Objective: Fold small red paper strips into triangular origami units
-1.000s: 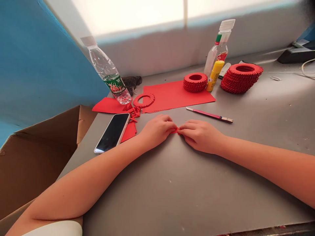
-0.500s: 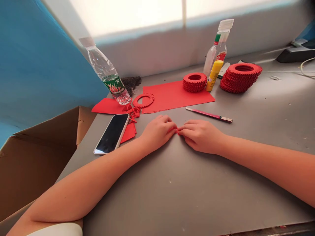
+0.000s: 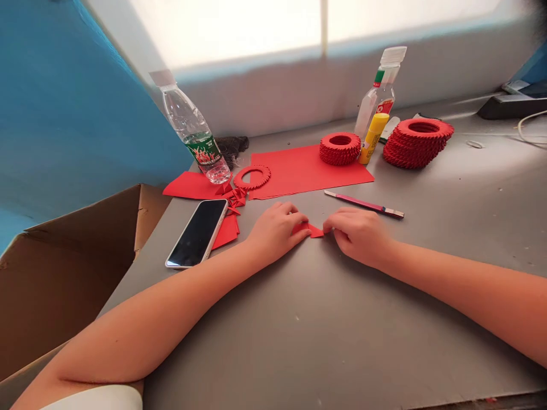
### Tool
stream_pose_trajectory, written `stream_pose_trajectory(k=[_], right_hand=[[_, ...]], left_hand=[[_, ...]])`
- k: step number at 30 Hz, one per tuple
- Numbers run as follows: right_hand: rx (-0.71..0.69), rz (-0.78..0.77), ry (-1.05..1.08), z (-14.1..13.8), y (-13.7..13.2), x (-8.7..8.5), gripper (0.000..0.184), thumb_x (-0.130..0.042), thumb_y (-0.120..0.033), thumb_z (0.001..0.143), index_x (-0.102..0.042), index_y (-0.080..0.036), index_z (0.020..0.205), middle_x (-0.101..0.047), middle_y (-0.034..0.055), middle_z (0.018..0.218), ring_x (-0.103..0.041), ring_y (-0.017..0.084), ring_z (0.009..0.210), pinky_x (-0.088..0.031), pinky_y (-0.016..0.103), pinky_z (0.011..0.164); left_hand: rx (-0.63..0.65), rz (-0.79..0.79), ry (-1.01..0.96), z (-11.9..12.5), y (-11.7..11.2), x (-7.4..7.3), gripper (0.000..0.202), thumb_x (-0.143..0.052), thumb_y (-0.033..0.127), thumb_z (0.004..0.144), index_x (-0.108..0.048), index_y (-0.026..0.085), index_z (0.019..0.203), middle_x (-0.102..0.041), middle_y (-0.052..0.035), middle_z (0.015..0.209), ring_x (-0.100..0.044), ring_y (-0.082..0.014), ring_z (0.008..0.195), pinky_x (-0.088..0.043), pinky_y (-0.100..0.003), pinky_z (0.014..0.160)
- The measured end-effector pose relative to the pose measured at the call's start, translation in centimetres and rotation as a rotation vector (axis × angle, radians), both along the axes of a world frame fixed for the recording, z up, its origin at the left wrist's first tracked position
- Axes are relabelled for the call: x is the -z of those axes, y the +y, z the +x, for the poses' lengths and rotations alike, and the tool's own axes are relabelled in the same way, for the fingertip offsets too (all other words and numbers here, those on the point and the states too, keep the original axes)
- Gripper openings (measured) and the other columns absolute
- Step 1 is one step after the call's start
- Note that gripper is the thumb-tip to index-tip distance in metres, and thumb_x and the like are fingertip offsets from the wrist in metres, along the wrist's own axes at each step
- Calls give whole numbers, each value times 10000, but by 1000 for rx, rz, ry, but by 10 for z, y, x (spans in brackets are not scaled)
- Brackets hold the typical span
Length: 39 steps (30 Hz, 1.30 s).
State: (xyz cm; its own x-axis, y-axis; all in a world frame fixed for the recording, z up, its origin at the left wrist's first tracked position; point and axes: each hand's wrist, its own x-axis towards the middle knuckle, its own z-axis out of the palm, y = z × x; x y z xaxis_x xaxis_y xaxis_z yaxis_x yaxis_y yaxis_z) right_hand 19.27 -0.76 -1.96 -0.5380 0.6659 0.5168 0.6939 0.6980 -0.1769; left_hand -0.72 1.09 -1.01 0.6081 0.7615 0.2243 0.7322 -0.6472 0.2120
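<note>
A small folded piece of red paper (image 3: pixel 316 231) lies low over the grey table, its pointed right end showing between my hands. My left hand (image 3: pixel 280 228) pinches its left part, which the fingers partly hide. At the right corner of the paper are the bent fingertips of my right hand (image 3: pixel 359 233); these fingers are closed, with the thumb tucked beneath. Beyond my right hand lies a slim pink-handled cutter (image 3: pixel 365 204). Left of my left hand, several small folded red paper pieces (image 3: pixel 237 197) lie in a loose heap beside a flat red paper ring (image 3: pixel 252 177).
A phone (image 3: pixel 197 233) lies near the left edge, partly over red paper slips (image 3: pixel 226 232). Behind stand a water bottle (image 3: pixel 196 136), a yellow glue stick (image 3: pixel 374 138), a clear bottle (image 3: pixel 387 85) and stacked red paper rings (image 3: pixel 339 149), (image 3: pixel 416 143) near red sheets (image 3: pixel 294 171). A cardboard box (image 3: pixel 68 273) stands left.
My right hand has shifted right, away from my left, and more of the folded red paper shows between them. The whole view has tipped slightly; my left hand keeps its pinch.
</note>
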Motion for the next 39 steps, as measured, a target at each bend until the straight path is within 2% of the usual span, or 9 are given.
stream_pose_trajectory(k=[3, 7, 12, 15, 21, 27, 30, 34, 39], right_hand=[[46, -152, 134, -2, 4, 2, 253, -441, -76, 742, -638, -188, 856, -673, 36, 785, -583, 176, 762, -436, 279, 646], [-14, -363, 209, -4, 7, 2, 259, -504, -211, 794, -602, -216, 1035, -669, 28, 788, -586, 172, 760, -454, 281, 635], [-53, -674, 383, -4, 7, -3, 156, -518, -259, 787, -536, -222, 937, -656, -18, 730, -586, 136, 646, -457, 261, 581], [-48, -736, 410, -4, 7, -4, 66, -474, -216, 798, -515, -212, 849, -655, -22, 714, -586, 131, 657, -446, 254, 588], [-2, -391, 106, -7, 4, -2, 120, -486, -154, 780, -600, -187, 760, -605, 35, 759, -525, 176, 774, -415, 300, 684], [-37, -321, 15, -3, 7, 0, 205, -586, -336, 769, -601, -172, 892, -577, 58, 808, -517, 190, 788, -432, 303, 691], [-70, -258, 14, -2, 8, 3, 149, -508, -260, 829, -616, -169, 877, -593, 61, 813, -529, 174, 783, -435, 284, 689], [-100, -59, -71, -2, 8, 6, 217, -419, -168, 861, -634, -159, 884, -623, 72, 800, -529, 174, 761, -434, 282, 664], [-161, 179, -234, -3, 7, 4, 230, -409, -99, 843, -636, -137, 850, -639, 87, 806, -513, 184, 755, -427, 299, 664]], left_hand=[[1, -45, -65, 1, 1, 1, 197, -520, 330, 805, -623, 209, 921, -562, -44, 930, -497, -192, 880, -414, -330, 789], [-8, -118, -145, 5, -2, 0, 151, -562, 323, 777, -582, 186, 837, -580, -28, 853, -497, -182, 838, -417, -313, 751], [-110, -270, -184, 7, -3, -5, 209, -546, 393, 773, -545, 189, 731, -591, 10, 710, -489, -158, 707, -388, -265, 601], [-154, -310, -163, 6, -1, -7, 265, -509, 420, 786, -553, 188, 665, -591, 13, 696, -488, -154, 695, -368, -259, 579], [-156, -220, -143, 4, 0, -5, 211, -523, 375, 783, -574, 190, 694, -609, 6, 732, -495, -162, 731, -377, -271, 619], [-132, -54, -88, 1, 3, 1, 162, -516, 332, 805, -579, 183, 791, -593, -14, 762, -502, -173, 761, -402, -306, 705], [-37, 60, -88, 0, 5, 5, 170, -505, 288, 824, -602, 183, 916, -589, -44, 886, -499, -182, 861, -406, -316, 782], [116, 165, -82, 1, 6, 9, 190, -458, 208, 855, -645, 190, 832, -610, -37, 887, -496, -160, 833, -413, -293, 783], [189, 220, -63, 1, 6, 11, 186, -470, 146, 838, -654, 172, 845, -644, -36, 878, -503, -159, 803, -435, -275, 751]])
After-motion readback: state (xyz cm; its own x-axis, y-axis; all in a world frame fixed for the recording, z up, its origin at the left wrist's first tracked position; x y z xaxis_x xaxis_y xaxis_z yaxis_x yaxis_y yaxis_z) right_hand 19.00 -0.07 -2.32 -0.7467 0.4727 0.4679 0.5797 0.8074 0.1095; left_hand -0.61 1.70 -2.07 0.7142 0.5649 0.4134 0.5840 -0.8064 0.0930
